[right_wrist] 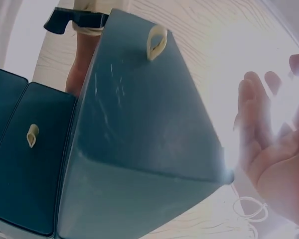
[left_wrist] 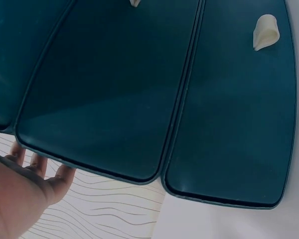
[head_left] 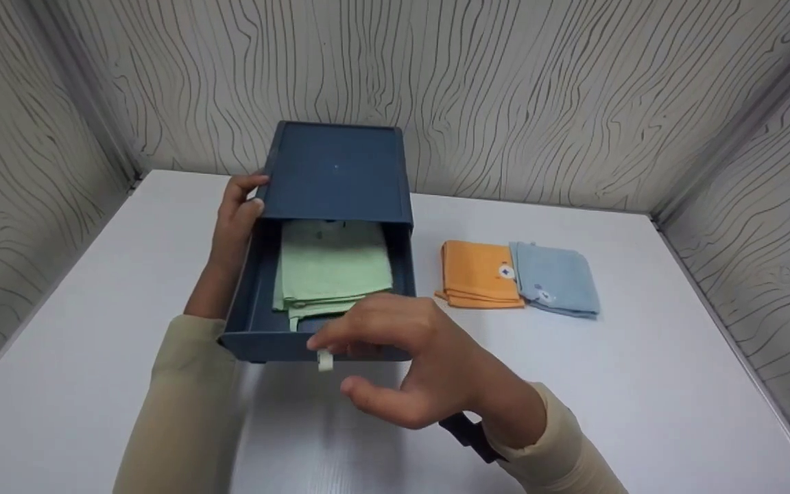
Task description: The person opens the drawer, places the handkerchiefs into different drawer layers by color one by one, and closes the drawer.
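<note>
A dark blue drawer unit point(head_left: 337, 171) stands on the table, its top drawer point(head_left: 244, 346) pulled out toward me. Inside lies a folded light green cloth point(head_left: 337, 264) with a small loop at its corner. My left hand point(head_left: 236, 213) rests against the unit's left side near the top edge, fingers on the side in the left wrist view. My right hand point(head_left: 415, 363) hovers at the drawer front, thumb spread away from bent fingers, nothing between them. Its fingertips overlap the pale pull loop point(head_left: 326, 360) in the head view; the right wrist view shows the hand apart from the drawer.
To the right of the unit lie a folded orange cloth point(head_left: 481, 274) and a folded blue cloth point(head_left: 556, 280), side by side. Two lower drawer fronts point(left_wrist: 109, 99) are closed. Wood-patterned panels point(head_left: 505, 96) wall the white table point(head_left: 614, 384) at the back and sides.
</note>
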Motion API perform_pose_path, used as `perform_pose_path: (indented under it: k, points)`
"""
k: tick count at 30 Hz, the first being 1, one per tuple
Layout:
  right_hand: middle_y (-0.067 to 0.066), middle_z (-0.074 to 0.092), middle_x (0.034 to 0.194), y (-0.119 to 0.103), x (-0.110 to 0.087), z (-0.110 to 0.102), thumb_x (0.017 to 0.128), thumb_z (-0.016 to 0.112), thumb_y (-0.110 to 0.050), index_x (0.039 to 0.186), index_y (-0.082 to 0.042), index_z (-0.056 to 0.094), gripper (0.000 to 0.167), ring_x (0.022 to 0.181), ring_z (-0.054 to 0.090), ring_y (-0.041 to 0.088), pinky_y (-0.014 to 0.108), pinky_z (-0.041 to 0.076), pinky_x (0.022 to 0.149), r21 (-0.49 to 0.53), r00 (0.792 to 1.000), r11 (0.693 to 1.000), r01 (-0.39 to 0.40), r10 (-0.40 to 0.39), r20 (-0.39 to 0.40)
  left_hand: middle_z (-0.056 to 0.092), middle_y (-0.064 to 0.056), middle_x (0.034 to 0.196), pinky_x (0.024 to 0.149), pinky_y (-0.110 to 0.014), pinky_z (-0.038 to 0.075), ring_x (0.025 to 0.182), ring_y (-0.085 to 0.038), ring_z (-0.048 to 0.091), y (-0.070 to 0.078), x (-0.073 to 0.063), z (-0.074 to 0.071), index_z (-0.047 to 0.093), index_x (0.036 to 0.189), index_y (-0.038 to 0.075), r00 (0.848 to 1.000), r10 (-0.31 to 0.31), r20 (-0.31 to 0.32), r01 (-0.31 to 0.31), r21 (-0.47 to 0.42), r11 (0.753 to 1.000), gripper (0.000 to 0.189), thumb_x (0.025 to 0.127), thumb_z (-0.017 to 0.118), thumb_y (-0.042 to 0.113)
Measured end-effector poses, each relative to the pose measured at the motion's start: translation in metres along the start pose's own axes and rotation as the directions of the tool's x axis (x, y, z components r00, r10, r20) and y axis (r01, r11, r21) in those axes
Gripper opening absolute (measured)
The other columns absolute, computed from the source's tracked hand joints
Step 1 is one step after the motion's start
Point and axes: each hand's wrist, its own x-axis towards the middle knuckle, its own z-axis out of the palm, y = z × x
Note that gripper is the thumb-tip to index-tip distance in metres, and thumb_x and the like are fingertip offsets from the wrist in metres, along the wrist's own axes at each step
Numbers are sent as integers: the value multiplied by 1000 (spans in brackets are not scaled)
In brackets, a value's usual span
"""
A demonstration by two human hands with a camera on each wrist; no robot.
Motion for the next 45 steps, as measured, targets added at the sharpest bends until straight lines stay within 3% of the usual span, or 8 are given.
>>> perform_pose_path:
  k: [4, 10, 16, 20, 26, 33, 39, 45]
  points:
    - [0, 68, 93, -3, -5, 7, 87, 61, -17, 115, -12, 66, 29, 73, 58, 4, 11, 46, 65, -17, 999, 1000, -12, 12, 30, 43, -8, 130, 91, -25, 42, 108, -16, 50, 1, 0, 1, 56, 116, 11, 1000, -5, -8, 5, 2, 1000, 33, 88, 39, 4]
    - [-3, 68, 91, -6, -12, 16, 87, 60, -15, 117, -14, 65, 30, 67, 56, 2, 9, 46, 66, -51, 993, 996, -71, 75, 86, 43, -9, 133, 93, -25, 41, 113, -16, 48, 0, -1, 0, 56, 116, 10, 1000, 0, -5, 0, 0, 1000, 33, 88, 39, 5]
    - [-7, 66, 82, -7, -17, 27, 86, 62, -13, 115, -16, 66, 29, 64, 54, -2, 6, 43, 65, -160, 995, 986, -39, 52, 80, 45, -6, 128, 91, -24, 42, 110, -13, 50, -1, -1, -1, 56, 117, 8, 1000, 16, -3, -16, 11, 1000, 33, 88, 40, 5]
    - [-8, 67, 79, -7, -19, 36, 88, 62, -12, 112, -16, 67, 25, 63, 56, -4, 4, 41, 63, -208, 993, 975, -73, 91, 77, 45, -5, 128, 91, -23, 42, 110, -12, 50, 0, -1, -1, 56, 117, 8, 1000, 14, -5, -13, 2, 1000, 33, 89, 39, 5]
    - [-7, 67, 73, -6, -19, 47, 91, 60, -14, 110, -16, 66, 19, 61, 56, -4, 2, 39, 60, -254, 960, 943, -217, 253, 121, 45, -6, 128, 92, -22, 40, 114, -14, 46, 1, -2, -1, 57, 117, 8, 999, 37, -4, -37, -7, 999, 33, 90, 38, 4]
    - [-7, 64, 69, -2, -21, 55, 93, 57, -15, 109, -16, 65, 18, 56, 48, -5, 3, 35, 57, -295, 950, 927, -232, 281, 136, 45, -6, 129, 92, -24, 41, 112, -14, 47, 1, -3, 0, 57, 117, 8, 999, 43, 1, -43, -20, 999, 32, 92, 38, 6]
    - [-5, 69, 73, 1, -22, 59, 92, 59, -13, 107, -14, 65, 16, 60, 55, -4, 3, 37, 58, -292, 934, 911, -292, 338, 118, 45, -4, 129, 95, -24, 39, 117, -14, 45, -2, -2, -1, 58, 117, 8, 998, 59, 12, -59, 1, 998, 32, 92, 38, 6]
    - [-6, 66, 69, 3, -24, 59, 92, 59, -14, 106, -14, 64, 15, 58, 52, -5, 4, 37, 57, -316, 922, 887, -336, 379, 83, 41, -12, 135, 95, -23, 39, 117, -13, 47, -3, -2, -2, 56, 119, 8, 999, 49, 20, -50, 38, 998, 32, 93, 37, 7]
